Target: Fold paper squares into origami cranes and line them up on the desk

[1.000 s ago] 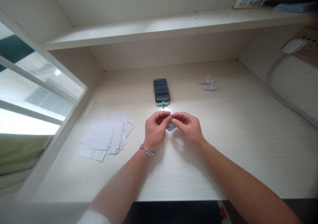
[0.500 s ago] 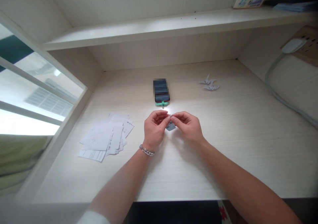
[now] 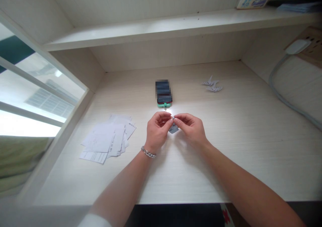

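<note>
matt paper piece (image 3: 173,129), matt paper sheets (image 3: 100,138), shiny metal bracelet (image 3: 148,152), smooth wood-grained desktop (image 3: 226,136), smooth plastic plug (image 3: 298,47)

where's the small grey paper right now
In the head view, the small grey paper is just right of centre, pinched by the left hand and right hand, nearer the viewer than the phone.

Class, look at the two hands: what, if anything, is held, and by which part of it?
A small piece of paper, pinched near its upper end by the left hand and the right hand; its lower part is left uncovered.
</note>
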### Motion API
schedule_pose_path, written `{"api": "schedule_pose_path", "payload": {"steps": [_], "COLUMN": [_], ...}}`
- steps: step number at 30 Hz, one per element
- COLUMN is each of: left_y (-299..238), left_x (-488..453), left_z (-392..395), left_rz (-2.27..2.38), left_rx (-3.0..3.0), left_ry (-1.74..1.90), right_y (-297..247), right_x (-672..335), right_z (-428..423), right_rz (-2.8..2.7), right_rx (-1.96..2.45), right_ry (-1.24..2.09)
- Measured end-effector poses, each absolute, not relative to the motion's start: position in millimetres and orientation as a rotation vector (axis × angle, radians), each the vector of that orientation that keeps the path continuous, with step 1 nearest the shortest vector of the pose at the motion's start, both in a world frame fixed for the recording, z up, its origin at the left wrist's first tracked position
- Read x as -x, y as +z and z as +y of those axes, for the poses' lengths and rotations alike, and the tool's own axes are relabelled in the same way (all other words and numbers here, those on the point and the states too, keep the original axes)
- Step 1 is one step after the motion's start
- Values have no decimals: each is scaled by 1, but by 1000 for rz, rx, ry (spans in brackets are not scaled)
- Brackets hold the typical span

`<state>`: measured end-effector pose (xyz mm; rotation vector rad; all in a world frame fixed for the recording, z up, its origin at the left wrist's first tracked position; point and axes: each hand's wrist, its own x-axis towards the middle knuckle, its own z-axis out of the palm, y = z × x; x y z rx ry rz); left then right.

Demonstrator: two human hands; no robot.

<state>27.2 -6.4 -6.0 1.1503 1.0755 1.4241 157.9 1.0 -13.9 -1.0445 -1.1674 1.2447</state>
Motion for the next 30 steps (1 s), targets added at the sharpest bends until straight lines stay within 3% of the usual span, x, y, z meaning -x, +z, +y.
{"api": "schedule_pose_path", "payload": {"steps": [30], "left_y": [-12], "left_x": [-17], "left_z": [-3], "left_rz": [1063], "left_rx": [-1192], "left_ry": [1098], "right_y": [-18], "right_x": [-164], "right_z": [10], "right_rz": [-1082], "right_rx": [1081], "right_ry": [1329]}}
